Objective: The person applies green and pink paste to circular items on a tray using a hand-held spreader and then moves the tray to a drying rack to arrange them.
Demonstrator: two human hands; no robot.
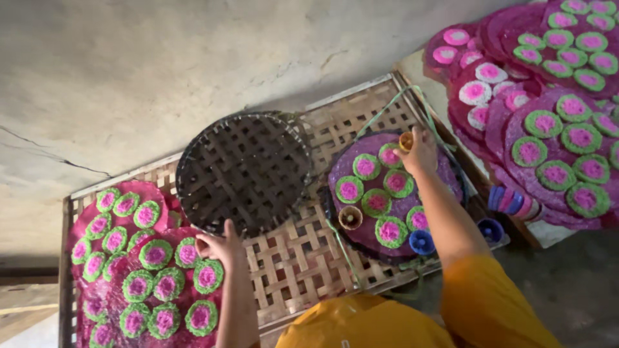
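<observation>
light: soft, even daylight | shadows: faint | focus: slightly soft (edges blurrier)

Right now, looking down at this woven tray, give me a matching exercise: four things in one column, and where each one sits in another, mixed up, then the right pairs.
Things:
1. dark woven basket lid
2. blue cup
3. left hand
4. right hand

Places:
A. at the far rim of the purple round, on a small orange cup
B. middle of the bamboo tray
C. near edge of the purple round
D. on a green-and-pink disc at the lower left

Pairs: 1-B, 2-C, 3-D, 4-A
</observation>
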